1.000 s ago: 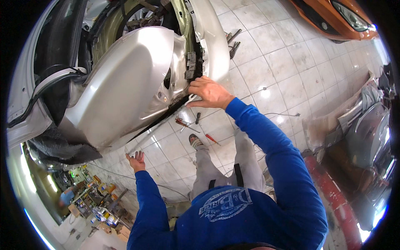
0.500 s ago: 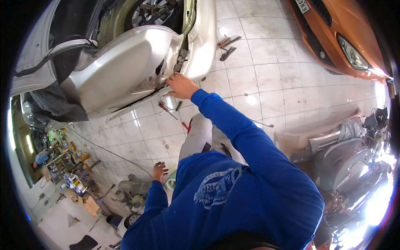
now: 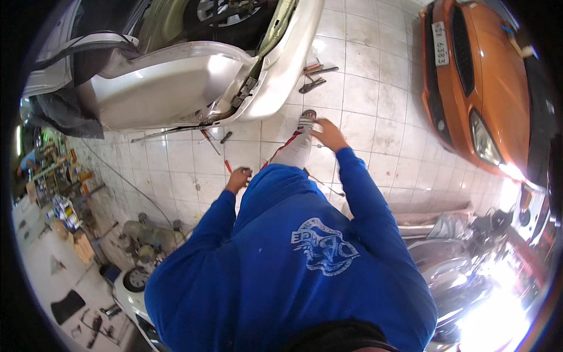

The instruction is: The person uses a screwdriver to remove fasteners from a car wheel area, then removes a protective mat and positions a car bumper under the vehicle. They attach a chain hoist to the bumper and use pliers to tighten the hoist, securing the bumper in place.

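My right hand hangs in the air beside my stretched-out leg, fingers loosely extended and holding nothing. On the other side of the leg is my left hand, empty, its fingers slightly bent and apart. Ahead and to the left stands a white car, its rear open, with a wheel lying inside. Black-handled pliers and a tool with an orange handle lie on the floor past my foot. Nearer are a thin screwdriver, a short black tool and a red-handled tool.
An orange car stands at the right. A tank-like compressor and a cluttered bench are at the left, with a hose across the tiled floor. Car body parts are piled at the lower right.
My right hand has left the white car's rear corner and come back beside my leg. My body has turned, one foot now shows stepping forward, and my left hand has come up.
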The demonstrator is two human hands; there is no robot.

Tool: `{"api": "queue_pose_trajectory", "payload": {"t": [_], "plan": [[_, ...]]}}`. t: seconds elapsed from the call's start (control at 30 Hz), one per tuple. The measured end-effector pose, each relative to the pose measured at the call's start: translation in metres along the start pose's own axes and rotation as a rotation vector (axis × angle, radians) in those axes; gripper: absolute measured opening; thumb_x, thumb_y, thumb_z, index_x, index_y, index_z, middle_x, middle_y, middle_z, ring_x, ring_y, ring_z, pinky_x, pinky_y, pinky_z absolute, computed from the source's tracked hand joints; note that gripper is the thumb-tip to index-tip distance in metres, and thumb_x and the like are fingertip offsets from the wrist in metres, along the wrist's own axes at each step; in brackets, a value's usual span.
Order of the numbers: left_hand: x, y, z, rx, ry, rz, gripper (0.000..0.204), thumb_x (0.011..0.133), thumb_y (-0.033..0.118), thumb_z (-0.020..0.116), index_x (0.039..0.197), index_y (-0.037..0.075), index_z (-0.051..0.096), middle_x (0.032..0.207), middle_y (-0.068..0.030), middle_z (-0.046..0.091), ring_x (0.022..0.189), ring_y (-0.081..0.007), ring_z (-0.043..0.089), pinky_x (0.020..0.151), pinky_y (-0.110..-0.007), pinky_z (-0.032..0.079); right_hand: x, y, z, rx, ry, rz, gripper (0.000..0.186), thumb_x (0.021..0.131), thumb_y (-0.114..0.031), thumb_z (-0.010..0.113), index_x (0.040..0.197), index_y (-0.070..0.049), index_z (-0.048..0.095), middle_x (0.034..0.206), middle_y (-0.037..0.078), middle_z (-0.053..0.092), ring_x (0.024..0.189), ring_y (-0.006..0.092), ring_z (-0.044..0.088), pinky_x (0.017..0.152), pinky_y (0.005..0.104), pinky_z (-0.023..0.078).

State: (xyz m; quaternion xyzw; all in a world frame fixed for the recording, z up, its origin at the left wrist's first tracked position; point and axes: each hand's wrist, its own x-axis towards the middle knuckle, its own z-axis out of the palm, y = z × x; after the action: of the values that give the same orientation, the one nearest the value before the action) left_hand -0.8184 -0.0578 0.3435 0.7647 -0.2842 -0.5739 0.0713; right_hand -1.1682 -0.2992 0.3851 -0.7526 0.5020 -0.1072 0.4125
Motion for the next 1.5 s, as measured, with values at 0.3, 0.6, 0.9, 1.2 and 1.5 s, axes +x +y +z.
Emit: {"api": "queue_pose_trajectory", "payload": {"t": [0.3,0.6,0.9,1.2,1.5], "plan": [[0.067,0.315,0.022,0.256,0.665,0.736,0.056,0.089,0.021,0.067,0.137,-0.004,0.051,0.132,-0.0276,0.058,0.126,-0.0441,0.051,0.112,-0.050,0.039,-0.315,0.331,-0.154,-0.055,-0.213,0.842,0.021,0.098,-0.024,0.061,0.109,-0.012,0.075,0.103,0.013,0.075,0.100,0.0348,0.070,0.087,0.0464,0.056],[0.153,0.397,0.007,0.359,1.143,-0.172,0.054,0.082,0.029,0.066,0.128,0.000,0.062,0.126,-0.0205,0.064,0.121,-0.0374,0.058,0.111,-0.059,0.034,-0.153,0.350,-0.294,0.450,-0.355,1.143,0.032,0.098,-0.035,0.058,0.120,-0.014,0.068,0.110,0.007,0.071,0.096,0.0265,0.069,0.077,0.0468,0.057],[0.135,0.433,0.052,0.254,1.245,-0.241,0.040,0.083,0.027,0.065,0.115,0.004,0.069,0.118,-0.0162,0.066,0.116,-0.0346,0.060,0.108,-0.050,0.040,0.202,0.491,-0.594,0.274,-0.287,0.643,0.029,0.097,-0.026,0.061,0.123,-0.012,0.063,0.104,0.005,0.069,0.087,0.0244,0.069,0.071,0.0408,0.060],[0.142,0.422,0.056,0.169,1.174,-0.239,0.056,0.084,0.032,0.068,0.133,0.007,0.063,0.129,-0.0186,0.064,0.125,-0.0366,0.057,0.115,-0.052,0.035,0.375,0.319,-0.545,0.240,-0.321,0.368,0.033,0.103,-0.027,0.059,0.133,-0.014,0.062,0.118,0.004,0.069,0.095,0.0188,0.067,0.078,0.0337,0.053],[0.153,0.406,0.016,0.149,1.132,-0.272,0.050,0.082,0.029,0.067,0.127,0.007,0.066,0.125,-0.0166,0.066,0.123,-0.0345,0.059,0.113,-0.053,0.036,0.270,0.303,-0.426,-0.095,-0.623,0.339,0.043,0.094,-0.043,0.071,0.124,-0.013,0.067,0.105,0.002,0.068,0.092,0.0155,0.064,0.072,0.0354,0.051]]}}
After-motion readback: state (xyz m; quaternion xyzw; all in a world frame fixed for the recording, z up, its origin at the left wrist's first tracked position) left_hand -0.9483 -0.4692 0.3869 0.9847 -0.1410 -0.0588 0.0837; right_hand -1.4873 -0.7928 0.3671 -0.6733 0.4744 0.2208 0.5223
